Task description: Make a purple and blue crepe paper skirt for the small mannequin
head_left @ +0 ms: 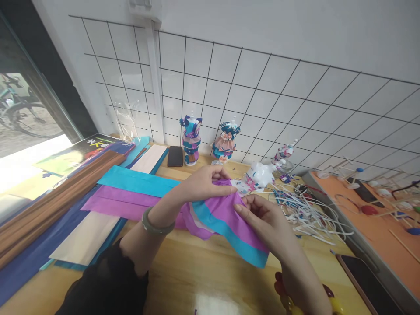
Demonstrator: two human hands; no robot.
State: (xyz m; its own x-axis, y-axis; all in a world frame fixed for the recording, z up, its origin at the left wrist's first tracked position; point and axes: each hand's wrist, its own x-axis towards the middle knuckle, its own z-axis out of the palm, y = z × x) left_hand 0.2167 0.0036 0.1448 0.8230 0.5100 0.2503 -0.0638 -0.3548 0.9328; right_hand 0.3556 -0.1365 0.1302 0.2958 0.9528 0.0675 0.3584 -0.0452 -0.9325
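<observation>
Both my hands hold a folded piece of purple, blue and pale pink crepe paper (pixel 219 218) just above the wooden table (pixel 203 275). My left hand (pixel 203 181) pinches its upper edge with closed fingers; a green bangle sits on that wrist. My right hand (pixel 262 218) grips the paper's right side, fingers curled around it. The paper runs down and right to a blue edge by my right wrist.
Flat sheets of blue and purple paper (pixel 131 192), beige and dark blue sheets and brown strips (pixel 49 205) lie at left. A black phone (pixel 175 156), two small paper-dressed mannequins (pixel 191 140), a white figure (pixel 260 175) and white strips (pixel 305 210) sit behind. An orange tray (pixel 387 227) is right.
</observation>
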